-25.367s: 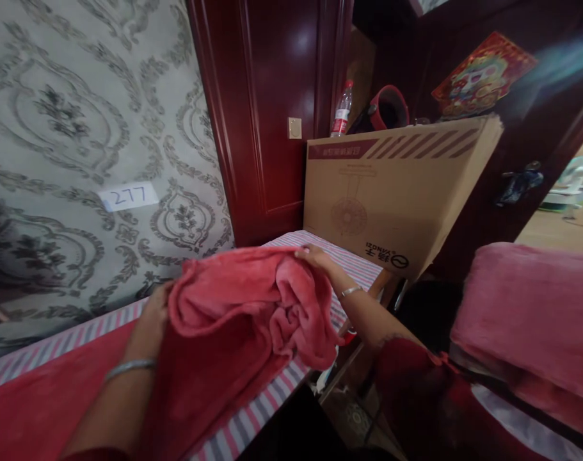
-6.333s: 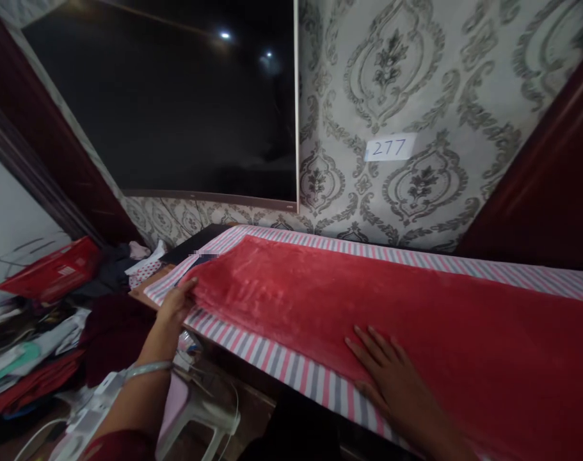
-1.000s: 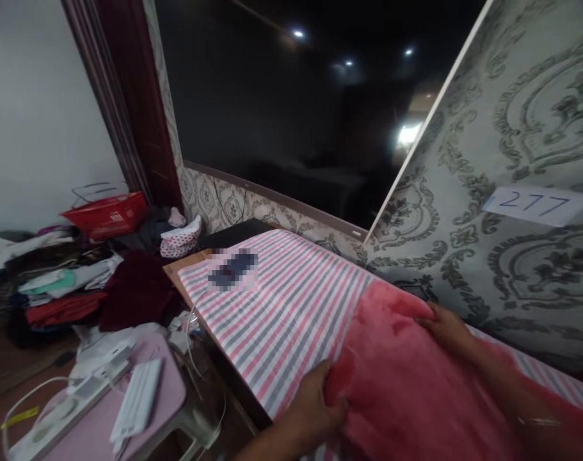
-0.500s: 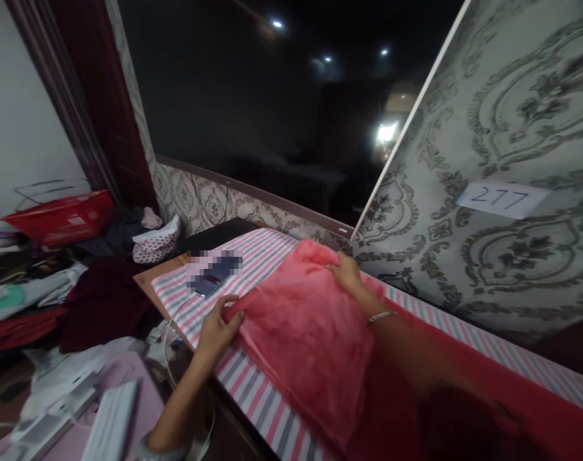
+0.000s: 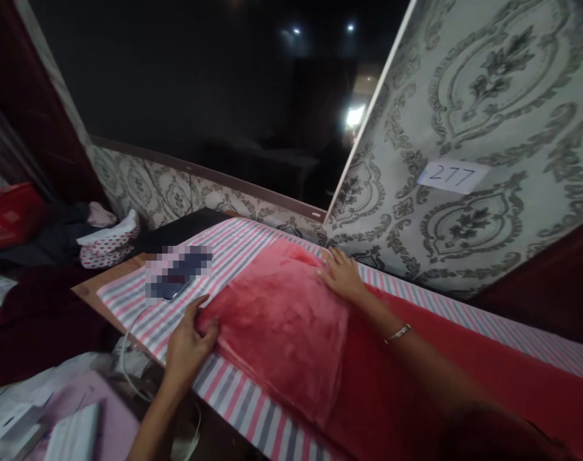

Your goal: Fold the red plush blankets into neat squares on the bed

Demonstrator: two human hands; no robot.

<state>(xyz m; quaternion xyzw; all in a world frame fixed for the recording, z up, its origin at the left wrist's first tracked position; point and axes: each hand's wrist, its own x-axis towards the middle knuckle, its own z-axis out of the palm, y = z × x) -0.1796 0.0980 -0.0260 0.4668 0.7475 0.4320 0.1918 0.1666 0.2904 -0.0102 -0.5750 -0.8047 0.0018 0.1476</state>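
Note:
A red fleece blanket lies on a striped pink, grey and white cloth that covers a table. Its left end is folded over onto the rest of it. My left hand pinches the near left corner of the fold at the table's front. My right hand rests flat on the far corner of the fold, close to the wall. A bracelet sits on my right wrist.
A blurred dark phone with a white cable lies on the cloth to the left of the blanket. A large dark screen hangs on the patterned wall, beside a paper label reading 277. Piled clothes and a dotted bag sit lower left.
Both hands have carried the blanket's folded end leftward and laid it flat; my right hand now presses on it. The view has swung a little to the right.

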